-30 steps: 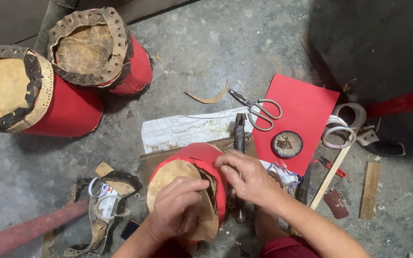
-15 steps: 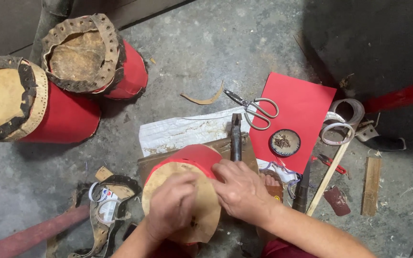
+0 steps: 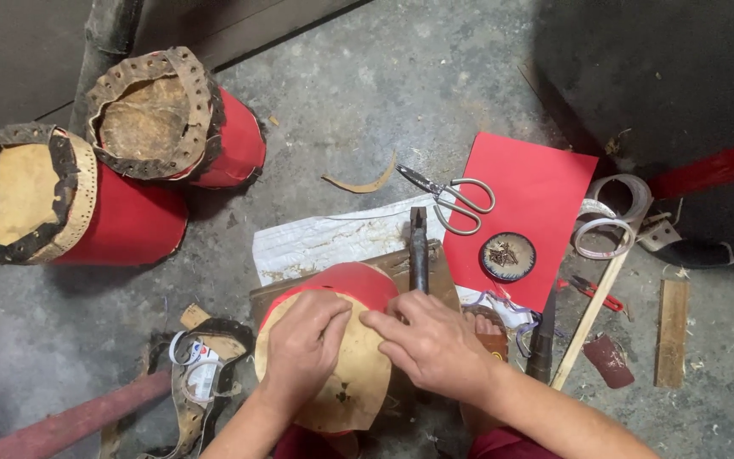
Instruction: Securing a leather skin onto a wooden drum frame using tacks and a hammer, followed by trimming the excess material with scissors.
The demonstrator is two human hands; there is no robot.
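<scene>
A small red drum shell (image 3: 358, 282) lies on its side on a wooden board (image 3: 401, 262), its tan hide head (image 3: 354, 387) facing me. My left hand (image 3: 303, 344) presses flat on the upper left of the hide. My right hand (image 3: 431, 344) rests on the upper right edge of the hide, fingers pointing left toward the left hand. Both hands hold the hide against the shell's rim. A dark metal tool (image 3: 419, 246) lies on the board just beyond my right hand.
Two bigger red drums (image 3: 129, 221) (image 3: 231, 140) with punched hide rims stand at the left. Scissors (image 3: 452, 197), a red sheet (image 3: 524, 204), a round tin of tacks (image 3: 507, 256), tape rolls (image 3: 609, 217), a wooden stick (image 3: 592, 314) and red pliers (image 3: 592, 291) lie at the right.
Both hands slid upward on the hide, toward the shell's upper rim. The view shifted slightly, so the two standing drums sit a little farther right and lower.
</scene>
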